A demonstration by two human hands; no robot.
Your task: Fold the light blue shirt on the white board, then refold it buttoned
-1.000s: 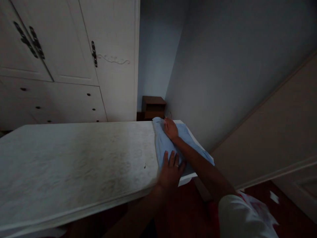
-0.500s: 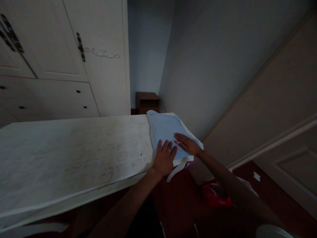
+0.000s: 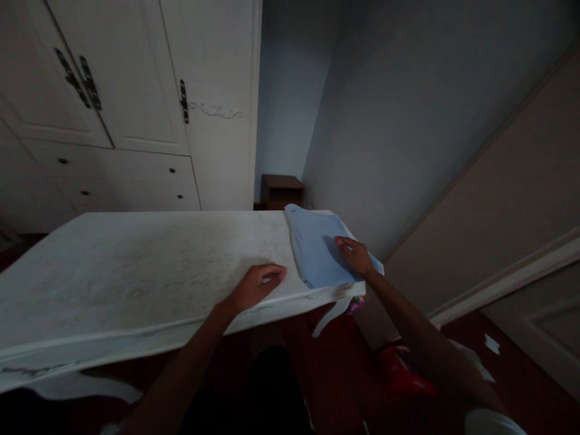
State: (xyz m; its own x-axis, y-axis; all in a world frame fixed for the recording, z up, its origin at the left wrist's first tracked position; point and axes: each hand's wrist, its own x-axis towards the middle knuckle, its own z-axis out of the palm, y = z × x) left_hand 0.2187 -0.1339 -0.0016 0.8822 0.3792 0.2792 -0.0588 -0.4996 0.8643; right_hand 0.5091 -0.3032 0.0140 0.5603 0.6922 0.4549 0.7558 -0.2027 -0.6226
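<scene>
A light blue folded cloth (image 3: 317, 248), possibly a garment, lies flat over the right end of a worn white table (image 3: 181, 266). My right hand (image 3: 356, 257) is at the cloth's right part, fingers loosely bent and holding nothing; a shadow falls on the fabric beside the fingertips. To the left of the cloth, my left hand (image 3: 256, 285) hovers over or rests on the bare tabletop near its front edge. Its fingers and thumb are curved with a gap between them, and nothing shows inside. Whether it touches the table I cannot tell.
A white wardrobe (image 3: 222, 157) with dark handles stands behind the table. A small brown cabinet (image 3: 283, 187) sits in the back corner. At right are the wall (image 3: 399, 121) and a door (image 3: 548, 308). A red bag-like item (image 3: 403, 374) lies on the dark red floor.
My left hand has come off the cloth and moved left over the table. My right hand has lifted slightly, its fingers more bent. The view has turned a little to the left.
</scene>
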